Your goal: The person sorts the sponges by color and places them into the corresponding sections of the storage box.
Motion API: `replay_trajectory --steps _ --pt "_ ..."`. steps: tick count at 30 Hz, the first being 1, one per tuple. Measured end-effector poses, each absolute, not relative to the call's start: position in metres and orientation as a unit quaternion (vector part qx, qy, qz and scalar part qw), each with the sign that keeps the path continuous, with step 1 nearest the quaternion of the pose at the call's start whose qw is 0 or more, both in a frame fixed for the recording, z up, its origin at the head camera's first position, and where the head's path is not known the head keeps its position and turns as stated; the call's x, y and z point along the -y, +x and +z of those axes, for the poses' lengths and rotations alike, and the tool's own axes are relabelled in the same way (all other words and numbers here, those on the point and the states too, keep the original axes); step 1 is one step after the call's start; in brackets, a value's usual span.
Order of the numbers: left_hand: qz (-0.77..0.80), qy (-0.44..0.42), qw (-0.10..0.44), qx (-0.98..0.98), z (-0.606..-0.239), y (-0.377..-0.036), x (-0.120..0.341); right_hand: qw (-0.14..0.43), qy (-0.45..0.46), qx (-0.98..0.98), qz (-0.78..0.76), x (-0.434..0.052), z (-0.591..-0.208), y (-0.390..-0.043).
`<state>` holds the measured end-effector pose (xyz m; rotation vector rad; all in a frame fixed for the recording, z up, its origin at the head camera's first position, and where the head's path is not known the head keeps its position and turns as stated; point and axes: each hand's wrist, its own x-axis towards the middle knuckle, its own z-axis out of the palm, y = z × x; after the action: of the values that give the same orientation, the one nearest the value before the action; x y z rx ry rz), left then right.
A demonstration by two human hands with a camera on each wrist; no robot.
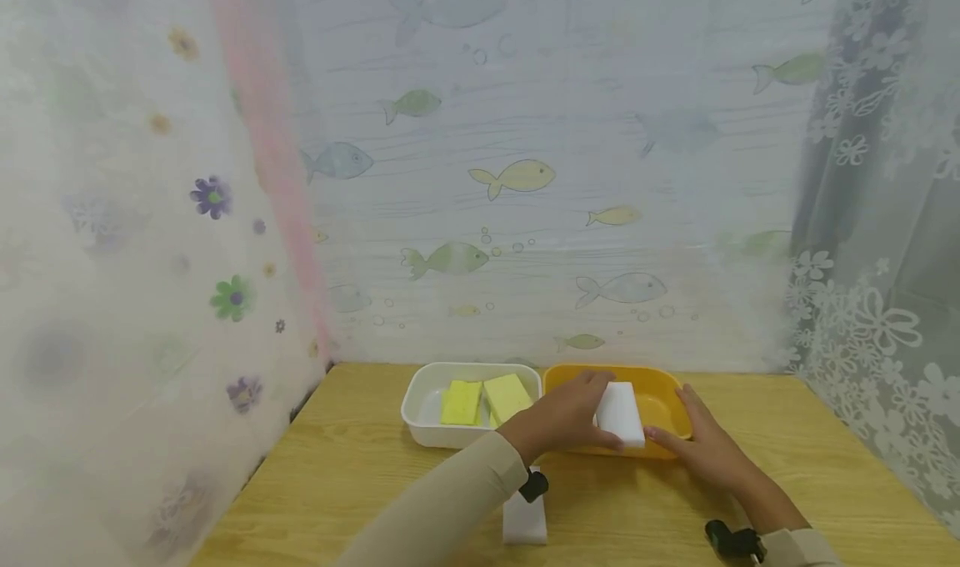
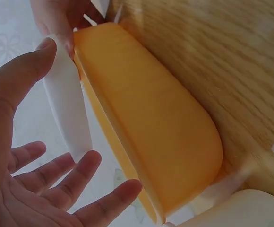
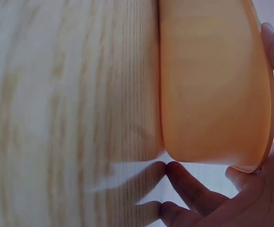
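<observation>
My left hand [image 1: 572,413] pinches a white sponge block [image 1: 621,414] between thumb and fingertips, tilted above the front rim of an orange plastic tub [image 1: 660,402]. In the left wrist view, the thumb is on one end of the white block [image 2: 67,99] and fingertips meet the other. The right hand [image 1: 708,446] holds the tub's right end. Its thumb is at the rim and its fingers lie around the outer wall of the tub [image 3: 212,94] in the right wrist view. Much of the tub's inside is hidden behind the left hand.
A white tub [image 1: 423,435] stands against the orange one's left side, with yellow sponges [image 1: 461,403] in it. Another white block [image 1: 524,519] lies on the wooden table [image 1: 360,467] beneath the left forearm. Fish-patterned curtains [image 1: 517,175] hang behind the table.
</observation>
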<state>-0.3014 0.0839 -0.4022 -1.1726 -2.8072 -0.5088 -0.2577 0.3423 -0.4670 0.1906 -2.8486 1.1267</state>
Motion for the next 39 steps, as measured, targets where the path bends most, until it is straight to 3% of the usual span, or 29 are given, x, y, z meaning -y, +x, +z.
replay_trajectory --steps 15,25,32,39 --pt "-0.184 -0.328 0.008 0.927 -0.416 -0.324 -0.103 0.028 0.069 0.922 0.379 -0.340 -0.463 -0.252" --pt "-0.162 -0.339 0.030 0.926 -0.421 -0.329 -0.106 0.022 0.066 0.924 0.377 -0.344 -0.463 -0.253" --pt "-0.093 -0.319 0.089 0.939 -0.429 -0.326 -0.109 0.020 0.064 0.922 0.381 -0.342 -0.466 -0.254" --pt "-0.136 -0.321 0.086 0.933 -0.428 -0.329 -0.099 0.025 0.063 0.924 0.376 -0.342 -0.464 -0.254"
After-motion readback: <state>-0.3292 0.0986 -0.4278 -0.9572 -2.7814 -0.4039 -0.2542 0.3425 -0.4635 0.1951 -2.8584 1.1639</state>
